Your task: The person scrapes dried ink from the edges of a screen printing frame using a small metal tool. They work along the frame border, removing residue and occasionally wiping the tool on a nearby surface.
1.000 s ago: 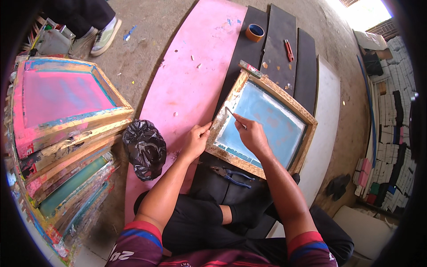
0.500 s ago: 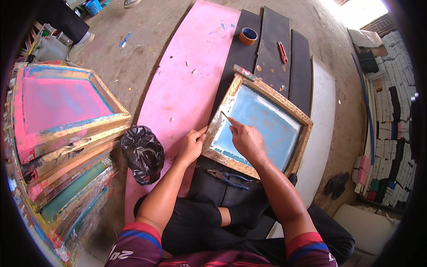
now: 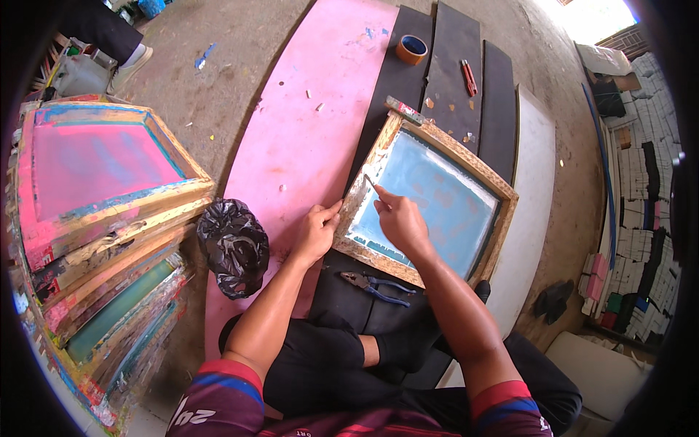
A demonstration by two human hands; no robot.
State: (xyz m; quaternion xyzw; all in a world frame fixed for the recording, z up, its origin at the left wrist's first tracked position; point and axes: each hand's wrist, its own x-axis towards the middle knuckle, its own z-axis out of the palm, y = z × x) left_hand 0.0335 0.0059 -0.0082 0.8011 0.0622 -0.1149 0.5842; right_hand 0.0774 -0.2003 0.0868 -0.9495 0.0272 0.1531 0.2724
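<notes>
A wooden screen-printing frame (image 3: 502, 231) with blue mesh lies tilted across the dark boards in front of me. My left hand (image 3: 318, 231) is closed on its left edge, thumb and fingers against the wood. Over the mesh, my right hand (image 3: 403, 224) is closed round a thin dark tool (image 3: 370, 181), mostly hidden by the fingers. The tool's tip is at the inside of the frame's left bar, where whitish residue lines the mesh. A paint-stained strip (image 3: 405, 110) sits at the frame's far corner. Blue-handled pliers (image 3: 378, 288) lie just below the frame.
Beyond the frame are a tape roll (image 3: 412, 49) and a red utility knife (image 3: 468, 78). A black plastic bag (image 3: 233, 249) rests on the pink board (image 3: 291, 102). Paint-stained frames (image 3: 116, 218) are stacked at left. A person's foot (image 3: 132, 64) shows far left; white bundles (image 3: 633, 204) stand right.
The view has shifted slightly. Both hands stay at the frame, and the right hand keeps the tool at the left inner edge with little visible movement.
</notes>
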